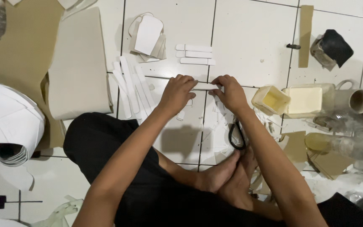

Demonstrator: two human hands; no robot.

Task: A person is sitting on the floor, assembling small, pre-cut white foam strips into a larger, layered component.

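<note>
Down on the tiled floor [248,38], a person is sitting cross-legged, and both hands are meeting over a narrow white strip [204,86] held just above the tiles. The left hand [177,93] is pinching the strip's left end, fingers curled over it, and the right hand [232,92] is pinching the right end the same way, so both grips are closing on that one strip between them. Just beyond the hands, three more cut strips [195,54] are lying in a neat stack of rows, and to the left a fan of longer strips [131,84] is spreading across a grout line. Farther left, a big sheet of pale material [78,63] is lying partly over a tan sheet [17,46], and a white roll [9,126] is sitting at the left edge. Some rounded white cut-outs [148,35] are piling up past the strips. Black-handled scissors [237,135] are lying under the right forearm, near the person's bare feet [227,176]. On the right, a small yellowish tub [270,100] is tilting beside a cream rectangular container [303,101], with a cardboard tube [360,101] just past it and a black-and-tan wad [332,48] well beyond. Paper scraps [215,122] are littering the tiles below the hands.
</note>
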